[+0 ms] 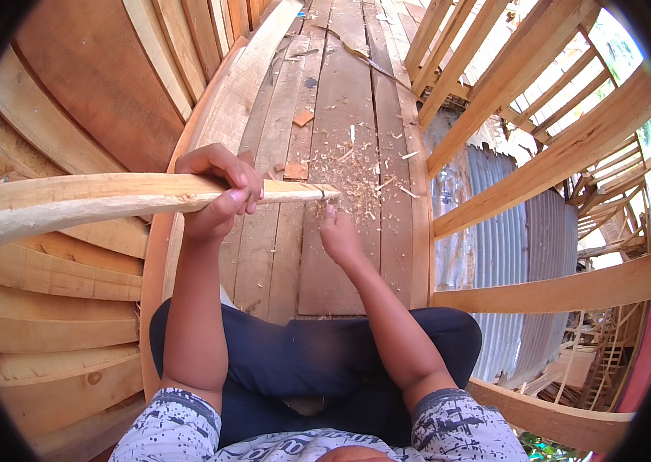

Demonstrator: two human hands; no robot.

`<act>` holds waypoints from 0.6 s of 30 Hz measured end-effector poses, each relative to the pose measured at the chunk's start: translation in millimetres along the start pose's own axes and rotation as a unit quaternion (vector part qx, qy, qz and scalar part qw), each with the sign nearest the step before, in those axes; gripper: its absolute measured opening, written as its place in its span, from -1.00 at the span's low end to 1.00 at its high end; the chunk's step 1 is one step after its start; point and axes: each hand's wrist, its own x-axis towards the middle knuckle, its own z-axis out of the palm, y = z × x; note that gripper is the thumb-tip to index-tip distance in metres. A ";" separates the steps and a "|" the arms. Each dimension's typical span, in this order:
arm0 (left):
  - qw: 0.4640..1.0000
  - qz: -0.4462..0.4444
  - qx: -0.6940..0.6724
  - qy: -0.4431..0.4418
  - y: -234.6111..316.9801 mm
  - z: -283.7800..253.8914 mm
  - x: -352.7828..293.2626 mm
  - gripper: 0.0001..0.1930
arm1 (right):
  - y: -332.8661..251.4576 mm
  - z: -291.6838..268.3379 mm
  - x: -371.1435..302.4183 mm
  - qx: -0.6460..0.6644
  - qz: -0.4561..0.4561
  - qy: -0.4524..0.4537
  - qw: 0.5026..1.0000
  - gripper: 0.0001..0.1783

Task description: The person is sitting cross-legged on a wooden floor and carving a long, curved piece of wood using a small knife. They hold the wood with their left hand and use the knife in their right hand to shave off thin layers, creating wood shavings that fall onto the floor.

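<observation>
A long, slightly curved wooden pole (pixel 102 192) comes in from the left edge and narrows to a tip near the middle of the view. My left hand (pixel 221 185) is closed round it, a short way back from the tip. My right hand (pixel 339 237) is just below the tip, its fingers curled together and the thumb side up against the wood. What those fingers hold, if anything, is hidden. A thin dark line crosses the pole close to its tip; whether it is a cut or a blade I cannot tell.
Wood shavings (pixel 356 165) and small wood offcuts (pixel 296 171) lie on the plank floor (pixel 337 85). A curved strip (pixel 368 58) lies farther off. Curved plank walling (pixel 56 285) rises at the left. Open timber ribs (pixel 549 208) stand at the right, with corrugated metal sheets (pixel 499 254) beyond.
</observation>
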 end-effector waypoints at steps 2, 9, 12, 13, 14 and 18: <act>1.000 0.000 0.008 0.007 1.6 -1.8 1.7 -0.86 | -0.4 -12.1 -1.7 -0.021 -0.054 -0.020 0.998 -0.35; 1.000 0.006 0.010 0.000 1.7 -0.3 0.9 -0.89 | -7.2 -14.8 7.1 -0.031 0.077 -0.067 0.994 -0.37; 1.000 0.000 0.011 -0.004 4.6 -0.7 1.0 -0.90 | -63.5 -34.0 -12.8 -0.020 -0.010 -0.104 0.994 -0.38; 1.000 -0.002 0.008 -0.007 3.0 -1.2 0.2 -0.89 | -60.4 -27.7 -14.6 -0.014 -0.029 -0.089 0.996 -0.38; 1.000 -0.004 0.005 -0.012 2.0 -1.4 1.0 -0.89 | -56.3 -25.1 -14.5 -0.008 -0.049 -0.071 0.996 -0.37; 1.000 0.002 0.002 -0.024 -0.2 -2.1 4.6 -0.89 | -25.6 -23.1 1.8 0.008 0.032 -0.056 0.998 -0.37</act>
